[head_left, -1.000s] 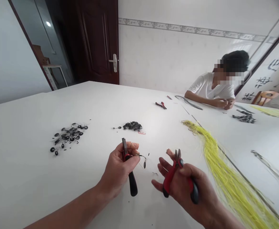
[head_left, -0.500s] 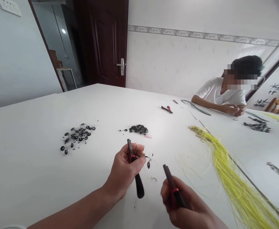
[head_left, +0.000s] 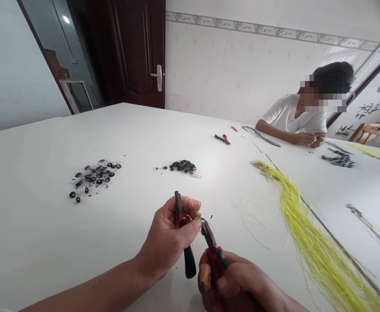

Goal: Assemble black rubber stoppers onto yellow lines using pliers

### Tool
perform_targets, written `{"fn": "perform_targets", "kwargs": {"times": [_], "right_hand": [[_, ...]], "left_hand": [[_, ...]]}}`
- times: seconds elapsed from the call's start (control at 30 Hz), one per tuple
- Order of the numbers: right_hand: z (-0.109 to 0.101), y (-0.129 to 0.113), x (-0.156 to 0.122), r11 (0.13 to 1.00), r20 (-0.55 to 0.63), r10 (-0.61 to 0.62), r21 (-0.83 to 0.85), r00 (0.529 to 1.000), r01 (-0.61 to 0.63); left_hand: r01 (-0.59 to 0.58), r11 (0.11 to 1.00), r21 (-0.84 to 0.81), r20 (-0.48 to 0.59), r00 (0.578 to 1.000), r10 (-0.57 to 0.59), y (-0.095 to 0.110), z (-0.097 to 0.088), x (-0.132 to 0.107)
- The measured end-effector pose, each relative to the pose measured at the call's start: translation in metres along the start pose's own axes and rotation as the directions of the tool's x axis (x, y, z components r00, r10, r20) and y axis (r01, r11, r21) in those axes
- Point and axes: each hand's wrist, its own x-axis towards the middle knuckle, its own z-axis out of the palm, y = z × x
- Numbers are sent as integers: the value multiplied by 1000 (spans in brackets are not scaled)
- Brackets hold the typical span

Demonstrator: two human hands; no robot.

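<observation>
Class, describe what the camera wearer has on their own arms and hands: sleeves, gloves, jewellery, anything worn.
Both hands are bare: the left hand and right hand wear no gloves. The left forearm shows no sleeve, watch or bracelet. No rings are visible. Past the wrist, the right arm is out of frame.

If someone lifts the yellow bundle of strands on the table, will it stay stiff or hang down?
Probably floppy: the yellow bundle curves along the table and loose strands curl away from it. Likely light, being thin fibres. Strands may slip out, since no tie is visible.
</observation>
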Motion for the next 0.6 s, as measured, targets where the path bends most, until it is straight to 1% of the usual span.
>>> {"fn": "perform_targets", "kwargs": {"times": [0.13,0.2,0.33,0.43,0.53,0.6], "right_hand": [[0,5,7,993,23,55,108,998,-57],[-1,8,11,987,19,83,136,996,-85],[-2,15,15,989,-89,105,113,991,-94],[-5,17,18,991,-163,126,71,978,-116],[-5,16,20,993,-186,118,49,976,-111],[-4,13,21,994,-190,108,27,976,-104]], "left_hand": [[11,1000,11,33,999,-12,-3,1,-2],[20,1000,10,40,999,-20,-4,1,-2],[27,1000,12,39,999,-27,-4,1,-2],[55,998,44,67,996,-58,-2,1,-3],[97,994,52,95,990,-102,-1,2,-4],[92,995,34,99,991,-95,-1,2,-4]]}}
